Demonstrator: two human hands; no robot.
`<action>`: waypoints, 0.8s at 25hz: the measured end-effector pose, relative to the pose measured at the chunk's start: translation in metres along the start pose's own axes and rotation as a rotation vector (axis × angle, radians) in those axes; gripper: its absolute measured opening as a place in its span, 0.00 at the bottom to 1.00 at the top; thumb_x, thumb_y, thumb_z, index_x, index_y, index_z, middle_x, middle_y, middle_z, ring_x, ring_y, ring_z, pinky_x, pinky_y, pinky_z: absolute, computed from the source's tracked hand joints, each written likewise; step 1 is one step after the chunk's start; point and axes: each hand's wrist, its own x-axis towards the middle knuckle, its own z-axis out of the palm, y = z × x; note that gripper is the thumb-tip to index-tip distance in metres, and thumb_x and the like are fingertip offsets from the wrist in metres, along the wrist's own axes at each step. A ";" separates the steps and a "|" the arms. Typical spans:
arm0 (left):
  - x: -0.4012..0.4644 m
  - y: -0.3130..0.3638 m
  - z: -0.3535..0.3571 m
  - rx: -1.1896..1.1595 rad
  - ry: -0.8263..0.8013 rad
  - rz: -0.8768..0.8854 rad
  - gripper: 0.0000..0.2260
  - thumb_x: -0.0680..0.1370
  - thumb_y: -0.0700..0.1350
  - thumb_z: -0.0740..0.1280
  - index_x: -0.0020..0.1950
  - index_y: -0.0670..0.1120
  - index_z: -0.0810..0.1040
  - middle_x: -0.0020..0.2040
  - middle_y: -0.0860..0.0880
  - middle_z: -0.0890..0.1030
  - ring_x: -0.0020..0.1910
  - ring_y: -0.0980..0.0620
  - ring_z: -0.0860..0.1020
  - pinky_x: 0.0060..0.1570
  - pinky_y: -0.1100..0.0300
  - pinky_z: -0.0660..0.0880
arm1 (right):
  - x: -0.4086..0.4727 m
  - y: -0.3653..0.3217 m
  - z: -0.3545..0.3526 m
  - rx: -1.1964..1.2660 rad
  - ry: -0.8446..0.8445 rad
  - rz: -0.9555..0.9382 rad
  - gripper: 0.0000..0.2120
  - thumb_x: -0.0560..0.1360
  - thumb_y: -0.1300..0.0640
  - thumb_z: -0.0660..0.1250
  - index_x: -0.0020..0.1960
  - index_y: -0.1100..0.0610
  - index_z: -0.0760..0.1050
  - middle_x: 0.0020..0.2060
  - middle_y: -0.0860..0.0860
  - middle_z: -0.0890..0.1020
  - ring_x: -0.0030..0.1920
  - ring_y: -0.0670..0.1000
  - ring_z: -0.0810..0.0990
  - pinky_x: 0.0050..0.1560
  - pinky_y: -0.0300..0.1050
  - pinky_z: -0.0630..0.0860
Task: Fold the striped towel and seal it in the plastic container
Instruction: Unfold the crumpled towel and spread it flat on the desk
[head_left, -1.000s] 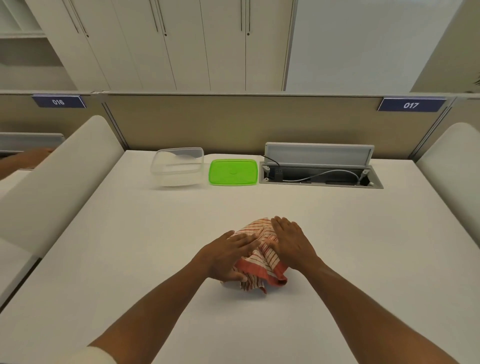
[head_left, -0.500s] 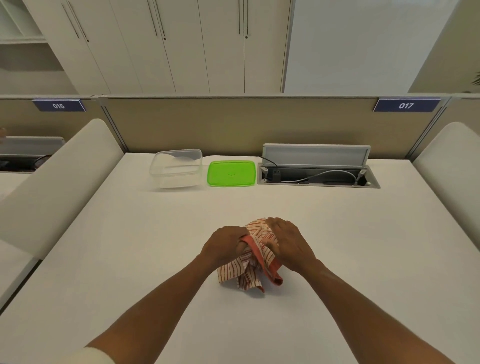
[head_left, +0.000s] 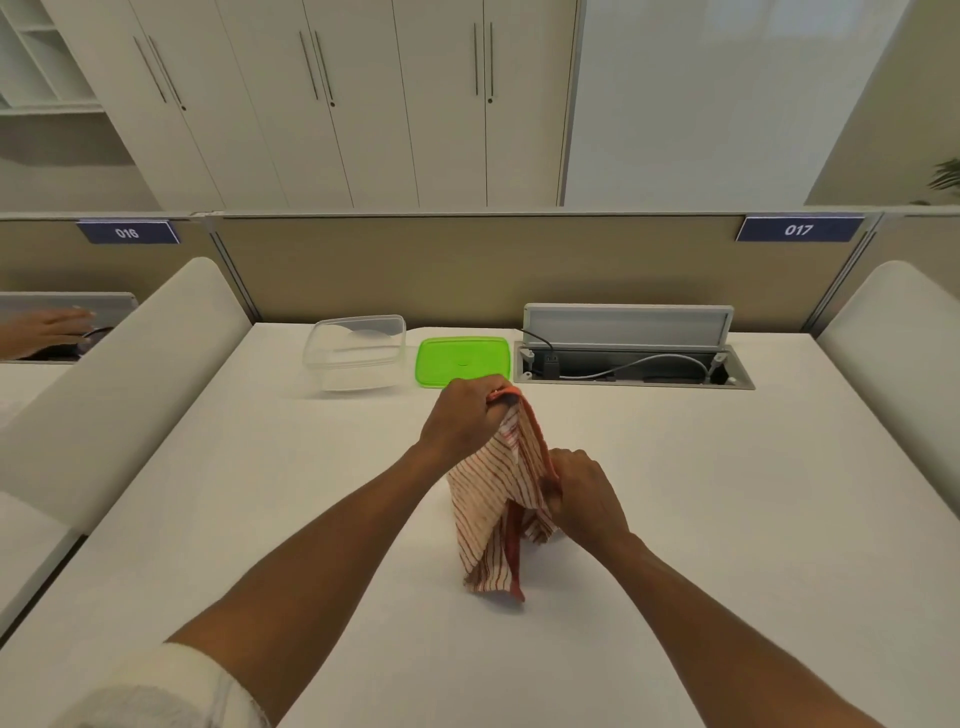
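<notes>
Both hands have lifted the striped towel (head_left: 498, 499) off the desk (head_left: 727, 519): left hand (head_left: 465, 415) pinches its top edge high, right hand (head_left: 584, 493) grips a side edge, opening it for folding. Clear container (head_left: 356, 353) and green lid (head_left: 462, 361) wait at the far edge.

Right fingers (head_left: 555, 492) hidden (behind towel (head_left: 493, 514)).

Striped towel (head_left: 498, 499) woven cloth; container (head_left: 356, 353) clear plastic; table (head_left: 260, 493) matt.
</notes>
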 end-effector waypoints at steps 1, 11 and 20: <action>0.007 0.002 -0.009 0.007 0.020 0.012 0.08 0.77 0.46 0.66 0.49 0.46 0.83 0.42 0.45 0.86 0.39 0.44 0.81 0.39 0.53 0.76 | 0.000 0.002 -0.002 0.000 -0.003 0.007 0.09 0.76 0.46 0.60 0.40 0.49 0.69 0.34 0.46 0.77 0.34 0.47 0.73 0.34 0.40 0.71; 0.060 -0.007 -0.089 0.023 0.305 -0.107 0.07 0.76 0.43 0.65 0.45 0.42 0.82 0.38 0.41 0.83 0.34 0.40 0.80 0.35 0.47 0.78 | 0.002 0.051 -0.039 -0.028 -0.117 0.183 0.08 0.77 0.54 0.61 0.43 0.50 0.78 0.35 0.45 0.83 0.34 0.47 0.80 0.36 0.39 0.78; 0.081 -0.029 -0.124 0.179 0.424 -0.321 0.10 0.76 0.45 0.63 0.46 0.45 0.84 0.41 0.42 0.84 0.38 0.40 0.79 0.37 0.56 0.71 | 0.048 0.061 -0.125 -0.089 0.240 0.309 0.12 0.70 0.55 0.59 0.44 0.49 0.80 0.37 0.47 0.83 0.39 0.54 0.80 0.37 0.44 0.72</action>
